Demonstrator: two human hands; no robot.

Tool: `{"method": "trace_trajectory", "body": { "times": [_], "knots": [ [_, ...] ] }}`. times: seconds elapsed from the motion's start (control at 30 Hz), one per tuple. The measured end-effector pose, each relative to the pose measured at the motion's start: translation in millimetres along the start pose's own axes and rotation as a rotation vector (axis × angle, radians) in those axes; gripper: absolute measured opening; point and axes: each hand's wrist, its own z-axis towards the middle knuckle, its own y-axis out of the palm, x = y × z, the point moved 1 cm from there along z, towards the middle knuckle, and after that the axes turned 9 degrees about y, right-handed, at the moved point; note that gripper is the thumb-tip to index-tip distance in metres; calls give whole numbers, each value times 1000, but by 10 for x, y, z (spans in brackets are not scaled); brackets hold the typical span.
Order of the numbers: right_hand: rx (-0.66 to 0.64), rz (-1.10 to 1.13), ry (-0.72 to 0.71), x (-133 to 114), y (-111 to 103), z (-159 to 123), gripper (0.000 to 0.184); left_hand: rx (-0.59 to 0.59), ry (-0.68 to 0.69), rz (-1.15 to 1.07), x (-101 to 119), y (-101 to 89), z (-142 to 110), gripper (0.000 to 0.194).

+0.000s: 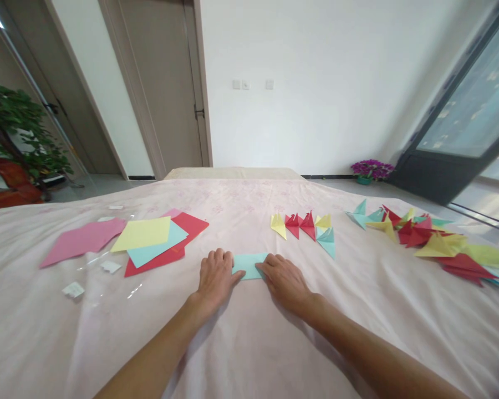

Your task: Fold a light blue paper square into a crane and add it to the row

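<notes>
A light blue sheet of paper (250,267), folded into a flat rectangle, lies on the cloth between my hands. My left hand (219,273) grips its left end, with the thumb on top near the front edge and the fingers curled at the far side. At the right end, my right hand (283,277) holds the paper the same way, its thumb and fingers bent close together. Both hands rest on the cloth. Just beyond my right hand stand several small folded paper cranes (307,224) in yellow, red and light blue.
Coloured paper sheets (147,234) in yellow, blue, red and pink lie to the left, near clear plastic wrapping and white scraps (73,290). A heap of folded cranes (432,238) spreads at the right. The pinkish tablecloth (241,343) is wrinkled.
</notes>
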Motion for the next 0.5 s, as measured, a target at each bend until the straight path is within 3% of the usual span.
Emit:
{"method": "trace_trajectory", "body": {
  "times": [0.23,0.5],
  "knots": [
    [33,-10,85,-94,-42,-8,27,42,-34,-74,-79,116,-65,34],
    [195,3,342,-432,146,-81,26,54,-49,-98,-83,134,-93,37]
  ]
}}
